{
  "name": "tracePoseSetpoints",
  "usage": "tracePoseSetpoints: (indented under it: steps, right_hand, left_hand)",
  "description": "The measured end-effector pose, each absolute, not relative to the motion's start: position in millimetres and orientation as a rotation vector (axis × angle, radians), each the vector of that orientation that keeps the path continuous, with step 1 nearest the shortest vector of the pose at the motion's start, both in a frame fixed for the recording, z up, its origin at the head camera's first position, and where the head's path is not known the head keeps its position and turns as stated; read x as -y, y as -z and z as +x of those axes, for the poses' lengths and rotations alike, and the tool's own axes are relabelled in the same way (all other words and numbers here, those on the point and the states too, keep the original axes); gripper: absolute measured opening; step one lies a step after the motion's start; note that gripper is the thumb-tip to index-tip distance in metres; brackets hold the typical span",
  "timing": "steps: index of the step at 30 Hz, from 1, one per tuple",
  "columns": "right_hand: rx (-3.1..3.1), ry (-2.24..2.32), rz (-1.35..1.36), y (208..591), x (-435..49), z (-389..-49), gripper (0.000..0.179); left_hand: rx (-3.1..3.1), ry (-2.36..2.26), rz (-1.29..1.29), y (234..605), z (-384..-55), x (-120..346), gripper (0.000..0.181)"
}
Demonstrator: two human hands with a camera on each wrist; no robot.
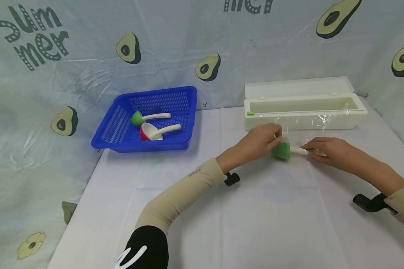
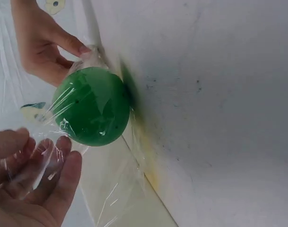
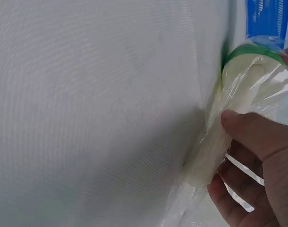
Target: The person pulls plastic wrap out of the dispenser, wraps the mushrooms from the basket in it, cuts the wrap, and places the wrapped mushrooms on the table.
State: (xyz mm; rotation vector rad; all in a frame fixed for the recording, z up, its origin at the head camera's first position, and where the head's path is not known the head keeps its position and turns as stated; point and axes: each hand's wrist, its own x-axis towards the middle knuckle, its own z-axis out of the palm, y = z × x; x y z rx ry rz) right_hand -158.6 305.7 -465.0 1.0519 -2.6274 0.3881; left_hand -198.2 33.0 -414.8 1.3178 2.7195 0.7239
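Observation:
A ladle point(image 1: 281, 150) with a green bowl and white handle is held above the white table, covered in clear cling film point(image 2: 108, 189). My right hand point(image 1: 334, 152) grips its handle through the film, thumb on top in the right wrist view. Beside the green bowl, my left hand point(image 1: 260, 141) pinches the film, which stretches across its curled fingers in the left wrist view. From the ladle, the film runs back to a long white box point(image 1: 299, 122) with its lid raised.
At the left stands a blue plastic basket point(image 1: 102, 144) with a green-and-white ladle point(image 1: 158, 116) and a red-and-white ladle point(image 1: 170, 129) inside. A green tab point(image 1: 250, 113) sits on the box's front rim. Behind everything hangs a sheet point(image 1: 168, 30) printed with avocados.

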Motion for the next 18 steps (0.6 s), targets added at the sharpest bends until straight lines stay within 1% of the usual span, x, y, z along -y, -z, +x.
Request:
tracePoseSetpoints:
  steps: [3,5,10,13,18]
  right_hand:
    - [2.617,-0.396,1.065,466,-305,-160,0.034]
    - [2.615,-0.404,1.065,466,-306,-160,0.034]
    - [2.598,-0.413,1.089,467,-307,-160,0.036]
    - [2.645,-0.419,1.051,467,-308,-158,0.035]
    - [2.857,-0.492,0.929,464,-311,-150,0.047]
  left_hand:
    - [-2.704,-0.869,1.117,418,-207,-40,0.014]
    - [-2.672,-0.952,1.032,423,-213,-46,0.016]
    - [-2.666,-1.087,0.933,436,-223,-57,0.014]
    - [-2.725,-1.152,0.832,442,-224,-60,0.013]
    - [-2.842,-1.094,0.754,447,-226,-64,0.014]
